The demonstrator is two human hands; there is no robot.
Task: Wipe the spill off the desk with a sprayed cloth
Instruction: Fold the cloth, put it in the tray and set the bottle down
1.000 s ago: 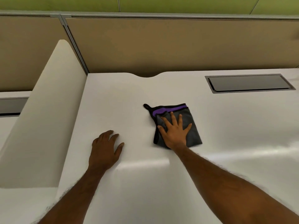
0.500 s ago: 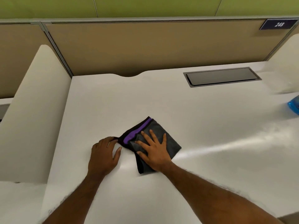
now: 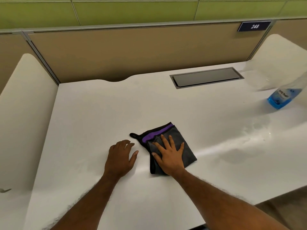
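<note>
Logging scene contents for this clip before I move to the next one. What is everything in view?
Desk: 1, white, fills the middle of the view.
Cloth: 1, grey with purple and black edging, folded, on the desk near its front.
Spray bottle: 1, clear with blue liquid, on the desk at far right, partly cut off.
Hatch: 1, grey, shut, set into the desk at the back right.
Partition: 1, tan, behind the desk.
Number plate: 1, dark blue, reads 248, on the partition's top right.
Side panels: 2, white, at the desk's left and right.
Wall: green, beyond the partition.
Left hand: rests on the desk beside the cloth.
Right hand: presses flat on the cloth.
</note>
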